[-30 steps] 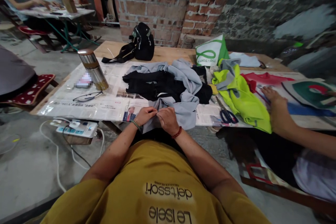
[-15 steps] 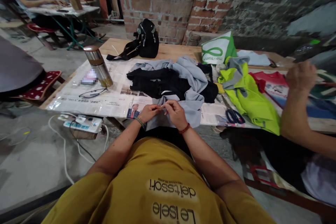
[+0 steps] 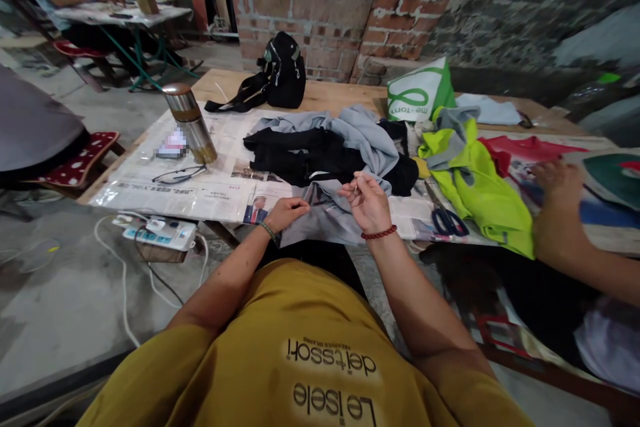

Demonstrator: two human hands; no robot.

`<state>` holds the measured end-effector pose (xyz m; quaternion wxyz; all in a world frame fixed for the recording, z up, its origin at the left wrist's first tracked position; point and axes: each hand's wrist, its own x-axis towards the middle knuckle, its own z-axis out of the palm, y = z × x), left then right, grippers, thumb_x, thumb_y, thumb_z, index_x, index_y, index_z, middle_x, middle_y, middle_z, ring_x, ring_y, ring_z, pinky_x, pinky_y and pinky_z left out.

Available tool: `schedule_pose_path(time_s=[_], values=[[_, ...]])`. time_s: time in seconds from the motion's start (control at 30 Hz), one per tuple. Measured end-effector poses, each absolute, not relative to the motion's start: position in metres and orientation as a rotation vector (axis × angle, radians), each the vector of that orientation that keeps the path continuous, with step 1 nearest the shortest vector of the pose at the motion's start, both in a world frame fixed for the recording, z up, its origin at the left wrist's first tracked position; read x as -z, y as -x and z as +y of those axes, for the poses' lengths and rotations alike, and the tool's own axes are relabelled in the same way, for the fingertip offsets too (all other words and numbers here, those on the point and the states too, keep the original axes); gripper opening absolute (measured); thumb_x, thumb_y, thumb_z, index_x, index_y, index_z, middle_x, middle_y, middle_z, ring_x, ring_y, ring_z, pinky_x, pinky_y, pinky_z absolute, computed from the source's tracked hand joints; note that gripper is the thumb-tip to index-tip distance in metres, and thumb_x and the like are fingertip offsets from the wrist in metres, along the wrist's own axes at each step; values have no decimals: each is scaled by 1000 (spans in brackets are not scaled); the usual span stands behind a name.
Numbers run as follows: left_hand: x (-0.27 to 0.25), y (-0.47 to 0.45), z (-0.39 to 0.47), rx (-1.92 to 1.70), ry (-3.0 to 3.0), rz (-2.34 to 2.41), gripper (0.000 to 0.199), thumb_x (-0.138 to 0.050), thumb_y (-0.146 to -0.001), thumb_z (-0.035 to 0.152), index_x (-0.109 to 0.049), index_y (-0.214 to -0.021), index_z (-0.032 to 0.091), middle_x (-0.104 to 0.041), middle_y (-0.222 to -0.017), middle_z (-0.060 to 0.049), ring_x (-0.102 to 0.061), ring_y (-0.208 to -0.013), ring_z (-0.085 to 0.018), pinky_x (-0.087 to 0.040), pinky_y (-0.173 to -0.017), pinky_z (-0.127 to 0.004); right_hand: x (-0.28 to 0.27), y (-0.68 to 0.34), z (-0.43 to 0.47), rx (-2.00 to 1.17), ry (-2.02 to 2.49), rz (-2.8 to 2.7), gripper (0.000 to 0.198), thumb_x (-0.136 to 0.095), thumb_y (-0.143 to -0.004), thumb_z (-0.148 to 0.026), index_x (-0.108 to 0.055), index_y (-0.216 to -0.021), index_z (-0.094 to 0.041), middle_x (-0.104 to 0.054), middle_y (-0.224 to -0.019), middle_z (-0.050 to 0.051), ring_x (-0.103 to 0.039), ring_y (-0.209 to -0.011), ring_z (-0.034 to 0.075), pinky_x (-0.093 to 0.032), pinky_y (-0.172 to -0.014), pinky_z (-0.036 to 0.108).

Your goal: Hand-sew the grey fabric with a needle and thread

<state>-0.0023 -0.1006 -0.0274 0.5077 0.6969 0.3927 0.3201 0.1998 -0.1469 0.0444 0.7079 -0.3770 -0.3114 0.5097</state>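
Note:
My left hand (image 3: 287, 214) is closed, fingertips pinched at the edge of a grey garment (image 3: 320, 219) that hangs over the table's front edge. To the right and a little higher, my right hand (image 3: 371, 205) is raised above the same cloth. Its thumb and fingers pinch together; what they hold is too small to make out. A black garment (image 3: 310, 153) lies bunched with the grey cloth just beyond both hands. Dark-handled scissors (image 3: 449, 220) rest on the newspaper right of my right hand.
A steel flask (image 3: 190, 123) and glasses (image 3: 180, 175) stand on the left. At the back are a black bag (image 3: 286, 73) and a green-white bag (image 3: 420, 93). A yellow-green garment (image 3: 483, 193) and another person's hand (image 3: 560, 180) are at right. A power strip (image 3: 160, 235) hangs below.
My right hand has moved away from my left, to the right and up, and turned palm upward. My left hand has stayed almost in place. The neighbour's hand at right has lowered.

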Motion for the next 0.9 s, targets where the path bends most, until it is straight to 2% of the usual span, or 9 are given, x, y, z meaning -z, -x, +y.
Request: schedule_pose_path(time_s=[0.17, 0.27, 0.47, 0.9], values=[[27, 3, -101, -765, -1681, 932, 34, -61, -73, 45, -70, -80, 13, -66, -76, -1, -55, -70, -13, -42, -69, -24, -55, -219, -153, -1031, 832, -638, 5, -59, -86, -19, -56, -82, -19, -60, -60, -5, -65, -61, 10, -59, -62, 25], [25, 3, -102, -764, -1680, 921, 33, -61, -73, 44, -69, -80, 13, -65, -75, -1, -55, -70, -13, -42, -69, -24, -61, -230, -156, -985, 833, -595, 11, -51, -89, -13, -57, -81, -19, -60, -57, -4, -65, -58, 11, -58, -57, 24], [23, 3, -102, -759, -1696, 937, 34, -61, -72, 46, -69, -80, 13, -66, -75, -1, -55, -71, -14, -43, -70, -24, -65, -252, -162, -899, 817, -564, 7, -55, -85, -14, -58, -81, -18, -59, -56, -3, -63, -54, 12, -55, -51, 23], [24, 2, -102, -741, -1690, 951, 35, -62, -72, 47, -69, -81, 14, -67, -75, -1, -56, -71, -14, -44, -69, -24, -69, -292, -172, -746, 793, -453, 15, -48, -87, -11, -59, -80, -18, -58, -56, -2, -61, -50, 12, -52, -48, 23]])
